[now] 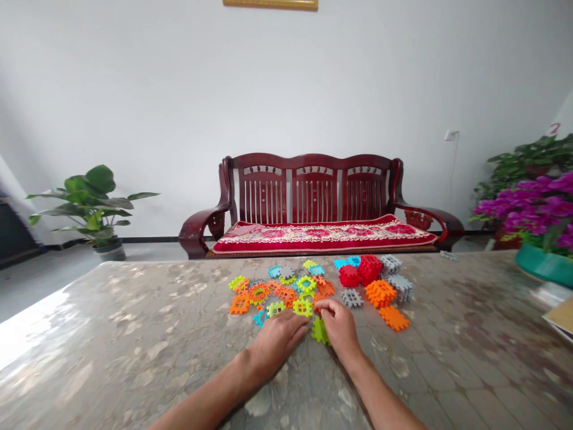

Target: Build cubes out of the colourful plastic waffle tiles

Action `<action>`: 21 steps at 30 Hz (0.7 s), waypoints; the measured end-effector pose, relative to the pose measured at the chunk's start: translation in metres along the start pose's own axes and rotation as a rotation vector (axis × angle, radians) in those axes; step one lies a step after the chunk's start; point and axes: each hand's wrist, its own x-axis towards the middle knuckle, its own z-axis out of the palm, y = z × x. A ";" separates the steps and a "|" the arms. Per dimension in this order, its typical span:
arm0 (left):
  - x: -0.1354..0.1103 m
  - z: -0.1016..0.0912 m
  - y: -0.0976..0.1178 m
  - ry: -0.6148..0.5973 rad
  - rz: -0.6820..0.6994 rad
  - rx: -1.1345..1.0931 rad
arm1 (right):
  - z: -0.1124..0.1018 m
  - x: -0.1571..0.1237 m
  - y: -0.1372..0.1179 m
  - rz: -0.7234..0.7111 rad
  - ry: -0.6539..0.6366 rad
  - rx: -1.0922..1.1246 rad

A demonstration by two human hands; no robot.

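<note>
My left hand (pixel 280 334) lies low over the table with its fingers stretched out, beside a lime-green window-frame tile (pixel 303 307) and another lime tile (pixel 274 309). Opposite it, my right hand (pixel 340 325) has its fingers bent and drawn together near the orange tiles (pixel 324 288). What those fingers hold, if anything, is hidden. A darker green notched tile (pixel 320 331) lies between the hands, partly covered by the right one. Ahead is a loose pile of interlocking plastic tiles in orange, lime, blue and grey, including an orange frame tile (pixel 240 304).
Sorted stacks stand right of the pile: red tiles (pixel 370 269), orange tiles (pixel 380 293) and grey tiles (pixel 400 288). A grey frame tile (pixel 352 298) lies nearby. A teal flowerpot (pixel 541 266) is on the table's right side. Beyond the table (pixel 111 334) stands a wooden bench (pixel 313 197).
</note>
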 end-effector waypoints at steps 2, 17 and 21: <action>0.005 0.003 -0.006 0.109 -0.133 -0.140 | 0.000 0.000 0.000 0.007 -0.004 0.012; 0.030 0.012 0.012 0.285 -0.750 -1.377 | -0.007 -0.009 -0.022 -0.011 -0.046 0.223; 0.033 0.022 0.012 0.308 -0.704 -1.355 | -0.004 -0.008 -0.019 -0.050 -0.052 0.209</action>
